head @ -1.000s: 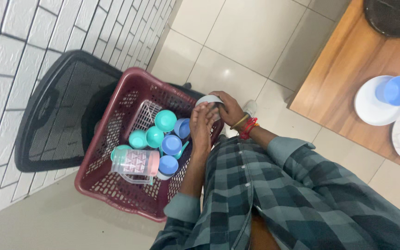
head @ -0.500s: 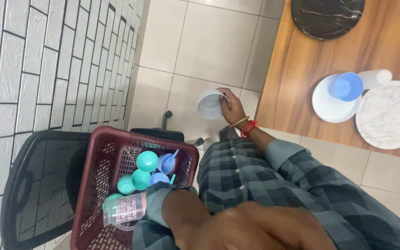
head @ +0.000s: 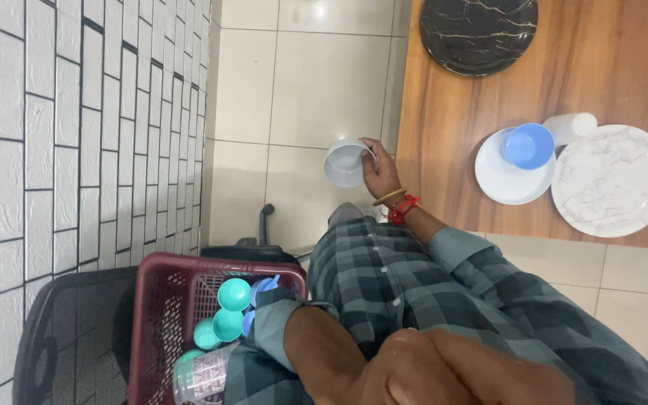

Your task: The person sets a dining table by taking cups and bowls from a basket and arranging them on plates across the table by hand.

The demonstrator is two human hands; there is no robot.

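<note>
Tiled floor beside a wooden surface [head: 601,60]: the right hand [head: 379,166] grips a grey bowl [head: 345,163] in mid-air near the surface's edge, likely mid-carry, needing a clear spot; the left hand [head: 444,371] looms blurred, grip unclear.

pale grey bowl [head: 345,163], tilted, held above floor

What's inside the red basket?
The red basket holds teal cups, a blue cup and a clear jug. The person's left sleeve covers the rest.
</note>
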